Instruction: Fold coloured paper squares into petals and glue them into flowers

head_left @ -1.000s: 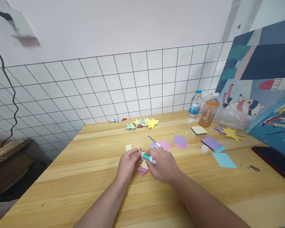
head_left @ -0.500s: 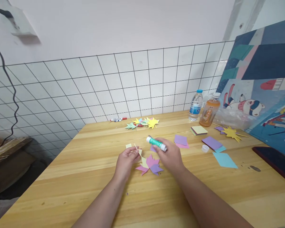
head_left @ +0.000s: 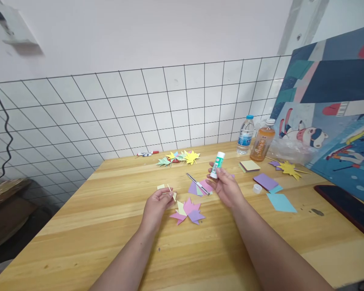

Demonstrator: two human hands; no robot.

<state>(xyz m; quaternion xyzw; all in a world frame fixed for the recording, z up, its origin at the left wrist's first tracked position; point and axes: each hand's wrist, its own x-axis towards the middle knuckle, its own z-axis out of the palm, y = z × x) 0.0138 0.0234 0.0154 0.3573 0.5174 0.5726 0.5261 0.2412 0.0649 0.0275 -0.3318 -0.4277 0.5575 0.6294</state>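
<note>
Held nearly upright in my right hand (head_left: 226, 186) is a green and white glue stick (head_left: 217, 165). My left hand (head_left: 158, 203) pinches a thin pale strip of paper (head_left: 170, 188), its upper end poking out above the fingers. A small pale yellow paper piece (head_left: 174, 196) shows at the left fingertips. Between my hands lies a paper leaf (head_left: 188, 211) made of pink, purple and pale yellow parts. Behind it, a utility knife (head_left: 197, 184) rests across purple and pink paper sheets (head_left: 194, 188). Another pale yellow scrap (head_left: 160, 186) lies beyond my left hand.
Finished-looking paper leaves (head_left: 178, 157) and markers (head_left: 148, 153) lie at the back. To the right are a water bottle (head_left: 245, 135), an orange drink bottle (head_left: 262, 140), a sticky-note stack (head_left: 249, 166), a white cap (head_left: 257, 188), blue paper (head_left: 281, 202) and a dark phone (head_left: 346, 208).
My right hand has moved right and turned the glue stick from slanting to nearly upright, uncovering the utility knife. My left hand keeps its pinch. The view has shifted slightly.
</note>
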